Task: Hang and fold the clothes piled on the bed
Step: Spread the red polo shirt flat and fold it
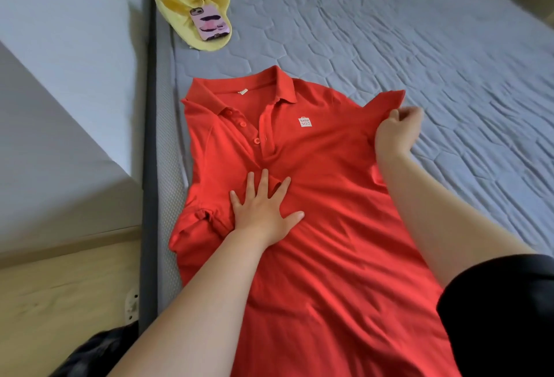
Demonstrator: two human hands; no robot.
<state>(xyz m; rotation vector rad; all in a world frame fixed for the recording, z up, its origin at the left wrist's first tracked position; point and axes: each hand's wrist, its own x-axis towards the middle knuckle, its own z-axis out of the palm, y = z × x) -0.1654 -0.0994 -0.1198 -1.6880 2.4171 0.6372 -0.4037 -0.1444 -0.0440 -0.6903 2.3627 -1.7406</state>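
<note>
A red polo shirt [317,196] lies front-up on the grey quilted mattress [389,31], collar pointing away from me, buttons undone, a small white logo on the chest. My left hand [262,207] presses flat on the shirt's middle with fingers spread, just below the placket. My right hand [398,130] grips the right sleeve near its hem, fingers curled round the fabric, lifting it slightly. The shirt's left sleeve is bunched near the mattress edge.
A yellow garment [183,7] lies crumpled at the far left of the mattress with a pink-cased phone [209,24] on top. The mattress's dark edge [150,166] runs down the left; beyond it are a grey wall and wooden floor [60,301].
</note>
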